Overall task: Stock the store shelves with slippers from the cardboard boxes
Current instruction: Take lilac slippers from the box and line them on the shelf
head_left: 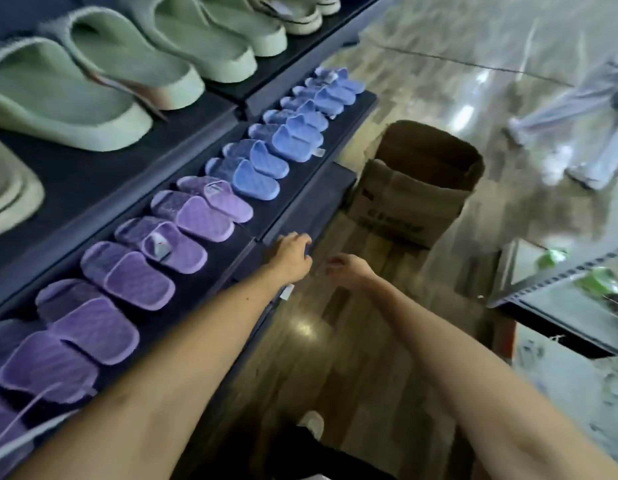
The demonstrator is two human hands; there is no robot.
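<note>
Purple slippers [127, 275] and blue slippers [266, 164] stand in a row on the dark middle shelf [297, 199]. Pale green slippers [127, 57] fill the shelf above. An open cardboard box [414, 192] stands on the floor past the shelf's end. My left hand [292, 254] reaches out below the middle shelf, over the edge of a lower dark shelf [321, 199]; its fingers are curled and I cannot tell if they hold anything. My right hand [345, 268] hovers beside it over the floor, fingers loosely curled, nothing visible in it.
The wooden floor [352, 341] runs along the shelving. Another person's legs [584, 140] are at the far right on the shiny floor. A white wire rack [560, 282] with green items stands at the right. My shoe [312, 424] shows below.
</note>
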